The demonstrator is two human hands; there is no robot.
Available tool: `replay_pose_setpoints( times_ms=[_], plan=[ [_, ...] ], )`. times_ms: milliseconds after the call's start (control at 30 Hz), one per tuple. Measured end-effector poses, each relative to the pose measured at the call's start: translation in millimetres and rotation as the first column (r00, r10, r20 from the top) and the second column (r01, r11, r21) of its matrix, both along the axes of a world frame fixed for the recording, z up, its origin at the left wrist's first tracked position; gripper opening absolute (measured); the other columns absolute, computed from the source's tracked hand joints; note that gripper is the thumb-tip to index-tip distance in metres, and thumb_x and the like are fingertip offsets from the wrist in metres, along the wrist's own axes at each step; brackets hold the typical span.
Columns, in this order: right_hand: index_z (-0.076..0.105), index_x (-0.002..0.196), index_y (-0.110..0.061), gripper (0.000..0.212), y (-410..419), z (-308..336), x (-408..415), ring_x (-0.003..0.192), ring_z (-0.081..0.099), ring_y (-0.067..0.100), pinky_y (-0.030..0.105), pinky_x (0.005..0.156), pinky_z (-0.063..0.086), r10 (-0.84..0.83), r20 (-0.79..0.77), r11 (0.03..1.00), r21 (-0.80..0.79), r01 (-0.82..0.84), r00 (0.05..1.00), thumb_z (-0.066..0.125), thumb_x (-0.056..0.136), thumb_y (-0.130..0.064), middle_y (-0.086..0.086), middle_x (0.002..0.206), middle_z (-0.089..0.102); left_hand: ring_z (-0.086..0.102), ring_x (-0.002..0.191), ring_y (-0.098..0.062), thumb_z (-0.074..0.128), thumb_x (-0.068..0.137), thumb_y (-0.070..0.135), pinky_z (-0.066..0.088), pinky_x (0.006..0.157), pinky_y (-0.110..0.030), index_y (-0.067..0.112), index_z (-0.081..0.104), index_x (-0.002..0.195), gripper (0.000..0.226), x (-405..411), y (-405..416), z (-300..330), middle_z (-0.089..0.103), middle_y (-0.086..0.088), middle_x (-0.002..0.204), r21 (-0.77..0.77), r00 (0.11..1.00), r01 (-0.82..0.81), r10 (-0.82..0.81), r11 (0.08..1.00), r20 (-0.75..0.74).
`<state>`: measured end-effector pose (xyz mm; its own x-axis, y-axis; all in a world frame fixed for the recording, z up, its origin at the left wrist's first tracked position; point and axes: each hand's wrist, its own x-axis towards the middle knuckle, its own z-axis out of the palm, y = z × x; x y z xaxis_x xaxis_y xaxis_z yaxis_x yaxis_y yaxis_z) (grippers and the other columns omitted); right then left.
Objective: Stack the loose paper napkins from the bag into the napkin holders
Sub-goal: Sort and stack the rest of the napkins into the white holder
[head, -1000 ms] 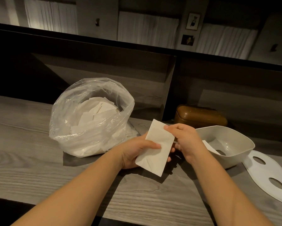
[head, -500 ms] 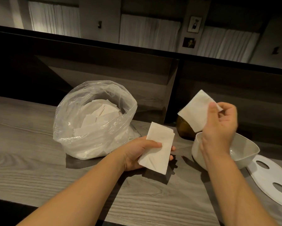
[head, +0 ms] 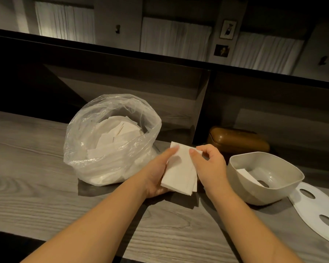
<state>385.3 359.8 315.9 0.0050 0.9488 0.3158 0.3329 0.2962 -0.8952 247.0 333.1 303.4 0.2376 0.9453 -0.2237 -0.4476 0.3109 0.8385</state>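
Step in hand: squaring a small napkin stack point(head: 180, 170) before loading, judged from the task.
Landmark: clear bag point(head: 110, 139) on the wood counter point(head: 36, 186).
Stack location: just right of the bag, lifted off the counter, between both hands.
Left hand point(head: 158, 177): cradles the stack from beneath, thumb laid along its left edge; curled round it, not spread.
Right hand point(head: 210, 166): thumb and forefinger pinching the far right corner of the top napkins.
Alignment: lower right corner fanned, several edges showing; not yet square.
Holder point(head: 264, 177): further right of the bag, well apart from it; open grey tub, one napkin lying inside against its near wall.
Lid point(head: 319, 211): white, two oval slots, flat on the counter beyond the holder.
Remaining stock: many loose napkins visible in the bag.
Advice: tap edges flush, keep pinch light to avoid creasing, lower flat into the holder.
Risk: fanned sheets slipping apart on transfer.
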Motion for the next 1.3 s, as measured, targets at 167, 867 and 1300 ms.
replay_pose_setpoints(
  times_ms=[167, 867, 1300],
  plan=[
    [0.057, 0.090, -0.022, 0.010, 0, 6, 7, 0.089, 0.060, 0.016, 0.035, 0.075, 0.057, 0.045, -0.056, 0.998, -0.047, -0.048, 0.997, 0.058, 0.097, -0.027, 0.000, 0.095, 0.061, 0.070, 0.099, -0.031, 0.068, 0.080, 0.026, 0.054, 0.093, -0.044, 0.014, 0.055, 0.127, 0.050, -3, -8, 2, 0.072, -0.016, 0.108, 0.048, 0.985, 0.155, -0.150, 0.987, -0.091],
    [0.044, 0.127, -0.031, 0.052, 13, -21, 28, 0.104, 0.056, 0.014, 0.021, 0.071, 0.056, 0.288, -0.093, 0.945, -0.130, -0.299, 0.953, 0.069, 0.087, -0.008, -0.007, 0.118, 0.052, 0.055, 0.112, -0.014, 0.071, 0.088, 0.012, 0.055, 0.080, -0.019, 0.044, 0.024, 0.140, 0.077, -3, -3, -12, 0.044, 0.007, 0.130, 0.585, 0.781, 0.036, 0.342, 0.810, -0.522],
    [0.022, 0.149, -0.037, 0.101, 19, -24, 35, 0.110, 0.049, 0.011, 0.016, 0.073, 0.049, 0.349, -0.002, 0.921, -0.183, -0.344, 0.937, 0.083, 0.074, -0.008, -0.007, 0.133, 0.036, 0.049, 0.113, -0.011, 0.073, 0.081, 0.007, 0.047, 0.078, -0.007, 0.052, 0.000, 0.147, 0.107, 5, -7, -11, 0.028, 0.008, 0.141, 0.561, 0.626, 0.231, 0.320, 0.795, -0.711]
  ],
)
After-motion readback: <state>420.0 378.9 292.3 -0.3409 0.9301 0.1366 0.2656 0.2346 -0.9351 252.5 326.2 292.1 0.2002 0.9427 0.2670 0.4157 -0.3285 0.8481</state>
